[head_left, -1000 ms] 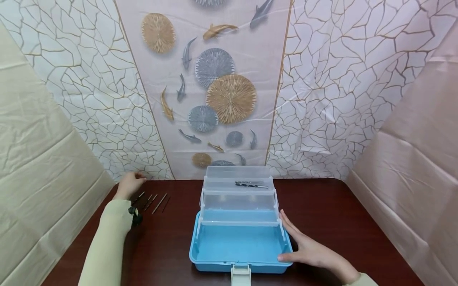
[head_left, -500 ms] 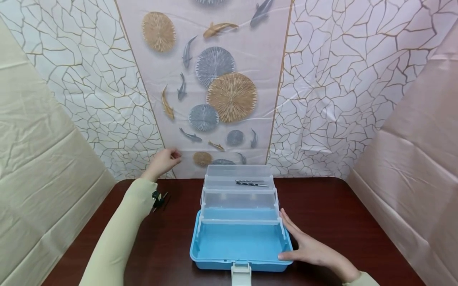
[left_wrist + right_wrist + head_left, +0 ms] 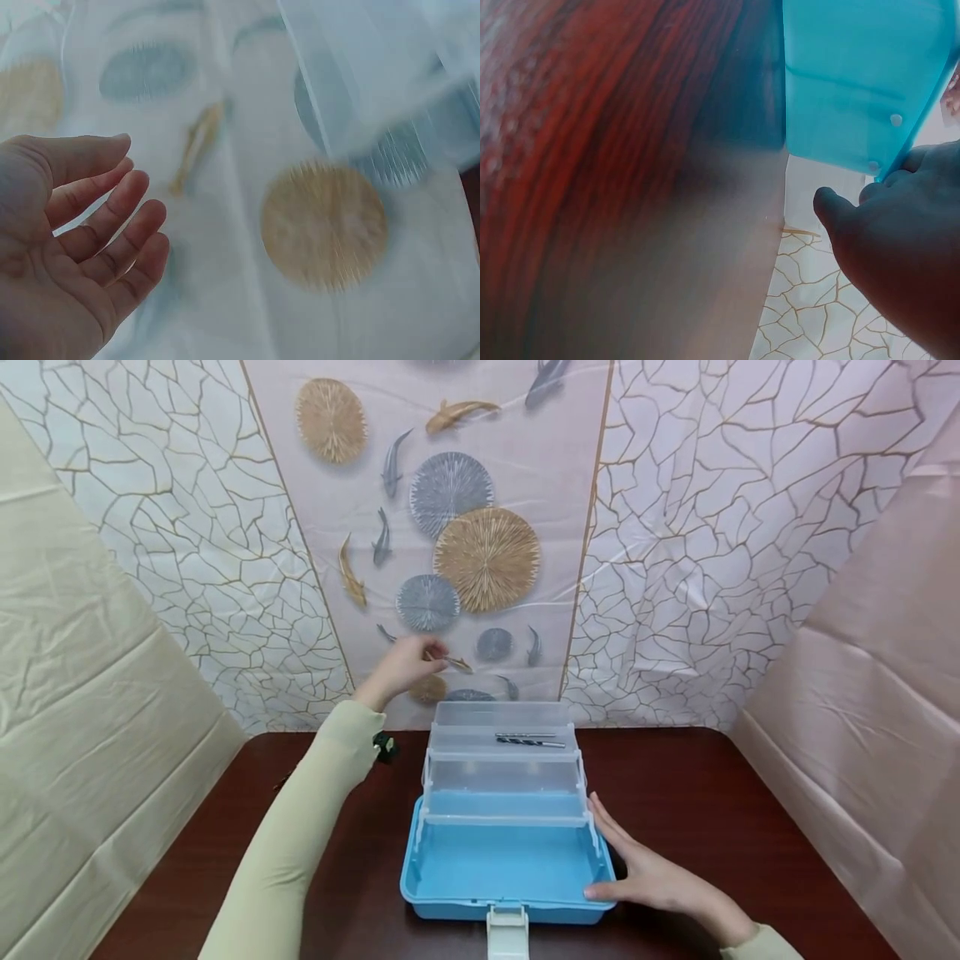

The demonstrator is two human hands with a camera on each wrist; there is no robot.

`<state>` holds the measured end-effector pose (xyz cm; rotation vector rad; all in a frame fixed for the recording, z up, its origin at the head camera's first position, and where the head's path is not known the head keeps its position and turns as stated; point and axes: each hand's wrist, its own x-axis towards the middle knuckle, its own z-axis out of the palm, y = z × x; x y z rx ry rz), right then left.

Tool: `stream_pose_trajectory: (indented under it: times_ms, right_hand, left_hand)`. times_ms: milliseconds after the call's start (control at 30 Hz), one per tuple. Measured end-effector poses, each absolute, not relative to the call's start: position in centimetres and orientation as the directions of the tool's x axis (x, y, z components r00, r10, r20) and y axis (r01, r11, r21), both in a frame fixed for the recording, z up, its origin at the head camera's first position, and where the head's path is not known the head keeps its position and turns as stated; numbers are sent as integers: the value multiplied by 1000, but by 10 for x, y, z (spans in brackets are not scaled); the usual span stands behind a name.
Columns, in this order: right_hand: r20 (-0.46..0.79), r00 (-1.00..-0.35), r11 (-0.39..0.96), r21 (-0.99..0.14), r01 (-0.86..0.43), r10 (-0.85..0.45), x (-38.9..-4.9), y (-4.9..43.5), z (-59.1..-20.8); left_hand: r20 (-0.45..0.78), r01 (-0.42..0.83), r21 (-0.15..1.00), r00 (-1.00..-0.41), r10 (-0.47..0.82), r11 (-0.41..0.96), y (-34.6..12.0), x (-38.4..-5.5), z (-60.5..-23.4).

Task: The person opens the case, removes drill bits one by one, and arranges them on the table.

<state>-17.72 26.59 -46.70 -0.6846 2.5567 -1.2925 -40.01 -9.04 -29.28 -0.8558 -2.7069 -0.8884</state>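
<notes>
My left hand (image 3: 405, 667) is raised left of a blue toolbox (image 3: 510, 912), before the wall cloth. In the left wrist view, the left hand's (image 3: 97, 232) fingers bend loosely, thumb tip near a fingertip; I cannot tell whether something thin is pinched there. My right hand (image 3: 648, 877) rests at the toolbox's right side, fingers spread fairly straight and thumb on the front corner rim. The right wrist view has the right hand (image 3: 907, 232) at the edge of the blue box (image 3: 847, 82). A dark drill bit (image 3: 528, 742) and a thinner silver drill bit (image 3: 525, 735) lie in an upper clear tray.
Clear stepped trays (image 3: 502, 777) rise at the back of the toolbox, and a pale latch (image 3: 507, 931) hangs at its front. The dark wood table (image 3: 697, 793) meets patterned cloth (image 3: 712, 568) behind. My left sleeve (image 3: 300, 827) crosses the table's left part.
My left hand has moved right and upward from above the drill bits on the left to near the trays. Its forearm now covers most of those bits. The right hand stays at the toolbox.
</notes>
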Motion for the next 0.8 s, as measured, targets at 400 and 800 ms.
stream_pose_trajectory:
  times_ms: [400, 800]
  right_hand:
    - [41, -873, 498, -808, -315, -486, -177, 265, -469]
    - [38, -876, 496, -812, -308, -481, -177, 266, -470]
  left_hand:
    - [198, 720, 358, -681, 705, 595, -14, -373, -304]
    - [101, 795, 288, -580, 808, 535, 18, -357, -331]
